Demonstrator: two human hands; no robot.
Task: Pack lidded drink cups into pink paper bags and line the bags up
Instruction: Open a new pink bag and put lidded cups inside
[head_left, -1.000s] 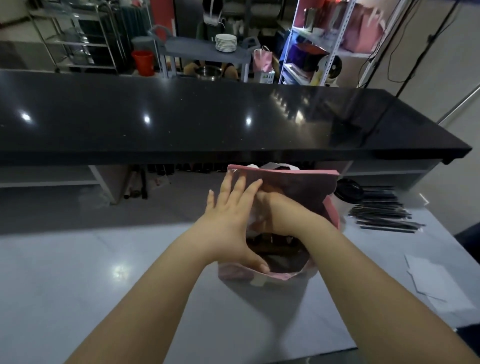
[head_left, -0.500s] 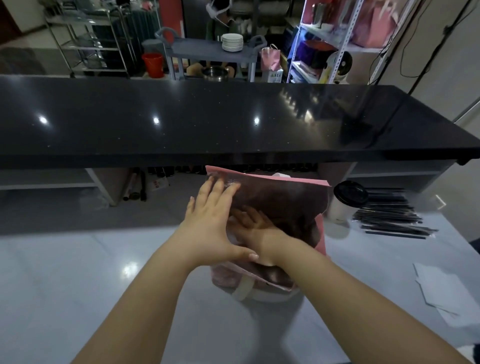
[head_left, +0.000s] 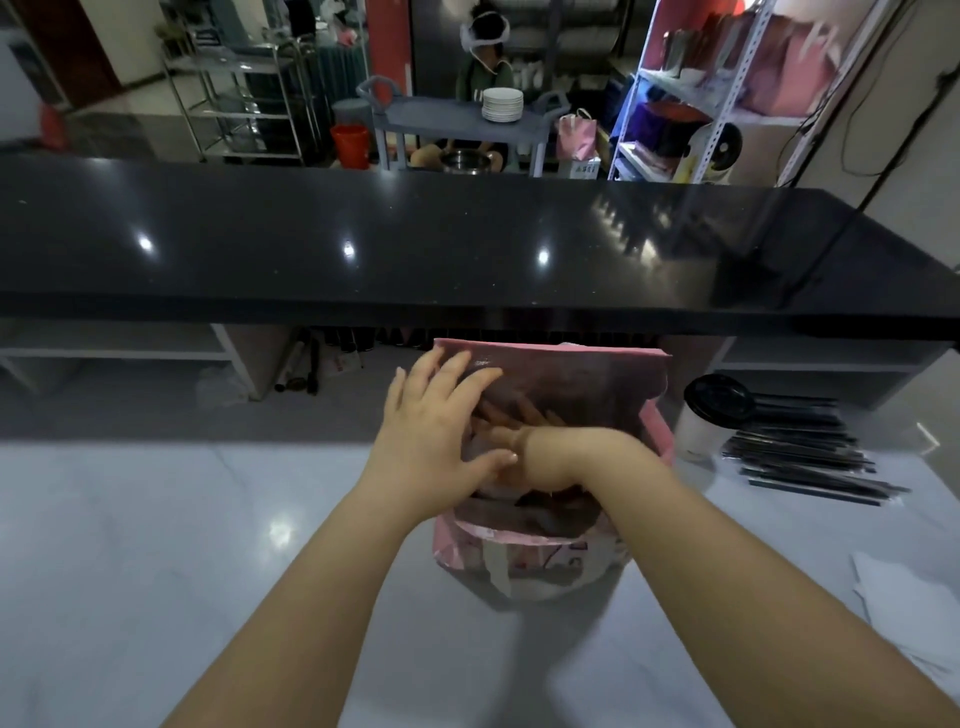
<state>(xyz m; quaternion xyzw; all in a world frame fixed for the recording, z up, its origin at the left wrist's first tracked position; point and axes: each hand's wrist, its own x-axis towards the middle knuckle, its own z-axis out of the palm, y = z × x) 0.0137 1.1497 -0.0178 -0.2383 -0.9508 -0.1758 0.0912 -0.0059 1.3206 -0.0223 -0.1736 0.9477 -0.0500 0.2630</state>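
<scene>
A pale, glossy table (head_left: 156, 545) is filling the near part of the view, and a long black counter (head_left: 415, 244) is running across behind it, catching ceiling lights. Beyond the counter a grey cart (head_left: 457, 117) is carrying a stack of white plates (head_left: 502, 104), a red bucket (head_left: 350, 145) is sitting on the floor, and metal shelving (head_left: 727, 88) is holding pink bags at the right. The pink paper bag (head_left: 571, 384) is standing on the table near its middle, mouth tipped toward the camera. To its right a white cup with a black lid (head_left: 711, 421) is standing just beside a pile of black straws (head_left: 810, 457), with white papers (head_left: 904, 597) lying nearer the edge. The left hand (head_left: 436, 441) is pressing flat against the bag's left wall from outside — fingers straight and spread, thumb reaching across toward the other wrist. The right hand (head_left: 524, 431) is reaching down into the bag's opening; its fingers are looking stretched out in the dim interior — nothing is showing in its grasp.
</scene>
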